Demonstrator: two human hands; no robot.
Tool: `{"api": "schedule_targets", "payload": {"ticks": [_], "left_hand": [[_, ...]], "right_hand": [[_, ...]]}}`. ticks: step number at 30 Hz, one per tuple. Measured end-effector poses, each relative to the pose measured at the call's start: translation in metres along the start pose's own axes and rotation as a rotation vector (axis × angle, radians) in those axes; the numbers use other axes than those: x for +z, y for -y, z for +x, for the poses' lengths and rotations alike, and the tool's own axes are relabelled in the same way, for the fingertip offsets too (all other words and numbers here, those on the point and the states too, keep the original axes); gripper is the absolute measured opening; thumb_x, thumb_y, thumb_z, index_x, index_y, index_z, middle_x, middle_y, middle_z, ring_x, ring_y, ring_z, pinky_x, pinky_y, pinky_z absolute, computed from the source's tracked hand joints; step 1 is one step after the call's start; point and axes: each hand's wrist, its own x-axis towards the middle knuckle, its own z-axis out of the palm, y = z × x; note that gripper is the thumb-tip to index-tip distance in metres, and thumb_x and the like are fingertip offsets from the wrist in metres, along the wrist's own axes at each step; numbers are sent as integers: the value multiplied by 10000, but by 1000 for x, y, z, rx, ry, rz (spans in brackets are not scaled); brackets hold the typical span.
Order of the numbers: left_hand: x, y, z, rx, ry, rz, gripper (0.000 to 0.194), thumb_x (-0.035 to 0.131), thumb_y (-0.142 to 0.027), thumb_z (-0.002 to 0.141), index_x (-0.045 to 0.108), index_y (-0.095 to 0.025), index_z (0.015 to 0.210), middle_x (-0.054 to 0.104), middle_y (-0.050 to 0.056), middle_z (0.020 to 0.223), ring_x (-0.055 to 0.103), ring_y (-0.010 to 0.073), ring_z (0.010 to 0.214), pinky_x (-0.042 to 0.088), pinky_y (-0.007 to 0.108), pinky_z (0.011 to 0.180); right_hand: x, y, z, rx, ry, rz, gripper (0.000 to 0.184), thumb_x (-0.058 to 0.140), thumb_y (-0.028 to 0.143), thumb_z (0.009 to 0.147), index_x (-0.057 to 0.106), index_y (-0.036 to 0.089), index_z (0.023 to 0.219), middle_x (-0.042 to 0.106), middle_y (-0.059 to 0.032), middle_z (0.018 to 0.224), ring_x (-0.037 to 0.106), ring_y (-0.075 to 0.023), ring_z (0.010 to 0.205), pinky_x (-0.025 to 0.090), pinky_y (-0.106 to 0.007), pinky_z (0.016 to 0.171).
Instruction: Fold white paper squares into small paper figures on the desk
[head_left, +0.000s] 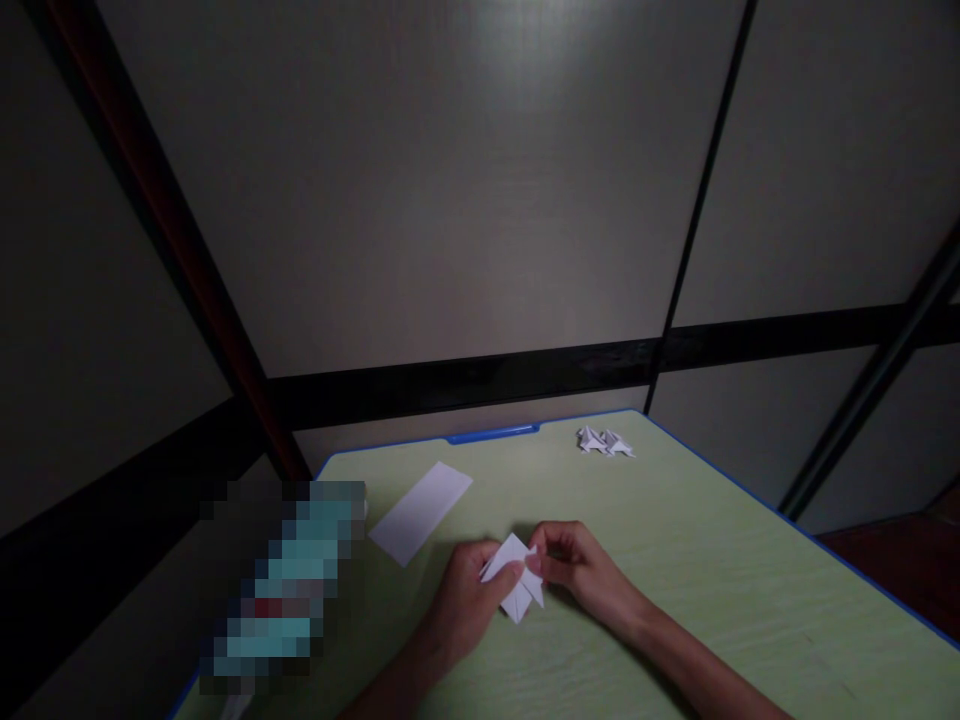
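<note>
A small folded piece of white paper (pixel 513 549) is between my two hands, with pointed flaps sticking out at its lower edge. My left hand (pixel 469 595) grips it from the left, thumb pressed flat across its face. On the other side, my right hand (pixel 566 560) pinches a flap at the paper's right edge between thumb and fingers. The fingers behind the paper are partly hidden.
White paper strips (pixel 421 513) lie on the light green table (pixel 712 560), left of my hands. Two folded paper figures (pixel 604 441) sit near the far right corner. A blurred-out teal object (pixel 300 570) is at the left edge. Wardrobe-like panels (pixel 465 200) stand behind the table.
</note>
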Motion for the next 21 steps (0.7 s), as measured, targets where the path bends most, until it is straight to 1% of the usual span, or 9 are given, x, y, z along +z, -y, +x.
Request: {"api": "schedule_targets", "payload": {"ticks": [3,8,14,17,21], "left_hand": [[0,-2,-1,12,43,-41,229,521,-310,627,558,-91,573,536,9,492,460,111,456,321,196,432],[-4,5,1,75,90,-118,219,561,-313,607,547,-96,590,514,-9,507,437,91,472,314,180,447],[-6,7,5,50,110,-168,261,574,-342,590,546,-85,622,537,12,537,447,101,483,325,190,456],[-6,5,5,49,108,-176,263,575,-335,595,557,-78,649,554,22,559,457,102,494,324,188,463],[-7,3,4,47,120,-201,249,574,-326,597,562,-79,629,557,23,547,457,102,491,323,188,464]], "right_hand": [[-1,0,0,36,27,116,253,642,324,537,495,122,504,423,57,423,321,-54,403,215,-186,421],[-3,-4,0,38,102,242,209,652,277,545,534,105,536,478,36,463,370,-57,424,233,-185,443],[-3,-6,1,-3,93,210,234,617,318,588,532,103,553,465,35,471,369,-63,442,243,-188,455],[-1,-4,1,-27,75,169,270,594,363,602,507,114,541,444,40,458,358,-68,433,239,-192,449],[2,1,0,-39,63,111,300,580,393,604,477,124,522,419,46,442,329,-66,418,217,-193,437]]}}
